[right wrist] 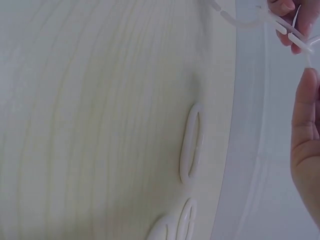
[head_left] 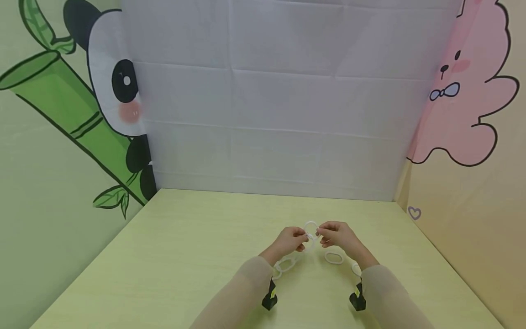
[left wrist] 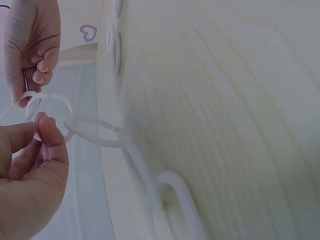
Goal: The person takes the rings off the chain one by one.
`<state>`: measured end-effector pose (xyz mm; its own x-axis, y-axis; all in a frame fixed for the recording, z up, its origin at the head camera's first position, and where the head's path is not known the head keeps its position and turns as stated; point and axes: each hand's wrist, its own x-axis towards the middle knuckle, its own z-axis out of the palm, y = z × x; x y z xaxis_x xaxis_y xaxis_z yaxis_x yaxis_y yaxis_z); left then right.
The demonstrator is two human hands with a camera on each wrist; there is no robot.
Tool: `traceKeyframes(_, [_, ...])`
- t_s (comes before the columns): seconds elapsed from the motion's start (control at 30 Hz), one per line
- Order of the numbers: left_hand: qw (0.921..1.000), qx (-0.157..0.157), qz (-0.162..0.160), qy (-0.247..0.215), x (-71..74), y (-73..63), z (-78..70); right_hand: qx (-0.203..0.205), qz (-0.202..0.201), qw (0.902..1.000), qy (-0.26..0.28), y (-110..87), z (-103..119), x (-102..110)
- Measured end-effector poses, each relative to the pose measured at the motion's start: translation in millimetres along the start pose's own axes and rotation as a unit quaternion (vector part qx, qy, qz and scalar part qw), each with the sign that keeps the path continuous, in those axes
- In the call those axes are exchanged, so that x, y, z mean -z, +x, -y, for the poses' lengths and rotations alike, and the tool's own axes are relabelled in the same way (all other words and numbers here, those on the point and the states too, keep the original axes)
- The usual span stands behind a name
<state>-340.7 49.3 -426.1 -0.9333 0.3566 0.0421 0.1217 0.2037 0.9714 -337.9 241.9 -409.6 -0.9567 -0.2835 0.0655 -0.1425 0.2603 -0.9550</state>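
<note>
In the head view, my left hand (head_left: pixel 291 241) pinches a white plastic chain link between thumb and fingers. My right hand (head_left: pixel 338 236), just beside it, pinches another white link (head_left: pixel 311 222) held up above the table. The left wrist view shows these raised links overlapping at the fingertips, and a small gap in the side of the link by the left hand. From the left hand a chain of joined white links (left wrist: pixel 140 160) hangs down to the table. Part of the right hand's link is hidden behind its fingers (right wrist: pixel 303 115).
A loose oval link (head_left: pixel 334 263) lies on the pale wooden table (head_left: pixel 197 256) below the right hand, with more links (right wrist: pixel 186 220) nearer the right wrist. White sheeting (head_left: pixel 279 100) closes off the back, and printed walls stand left and right. Black wrist devices (head_left: pixel 269 299) hang under both sleeves.
</note>
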Motion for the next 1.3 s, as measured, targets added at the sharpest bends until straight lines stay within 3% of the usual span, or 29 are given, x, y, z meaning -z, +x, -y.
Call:
traceKeyframes(0.27, [0.9999, -0.011, -0.009, -0.002, 1.0, 0.9, 2.6, 0.002, 0.006, 0.9999, 0.010, -13.1, 24, -5])
traceKeyframes(0.5, [0.9997, -0.021, -0.014, -0.004, 2.7, 2.2, 3.2, 0.004, -0.013, 0.9993, 0.036, 4.7, -7, 2])
traceKeyframes(1.03, [0.9986, -0.030, -0.041, -0.017, 5.5, 0.6, -1.8, -0.003, -0.021, 0.9976, 0.065, 1.8, -3, 4])
traceKeyframes(1.3, [0.9985, -0.035, -0.039, -0.019, 5.8, 1.4, -1.5, 0.001, -0.017, 0.9984, 0.053, 2.1, -7, 5])
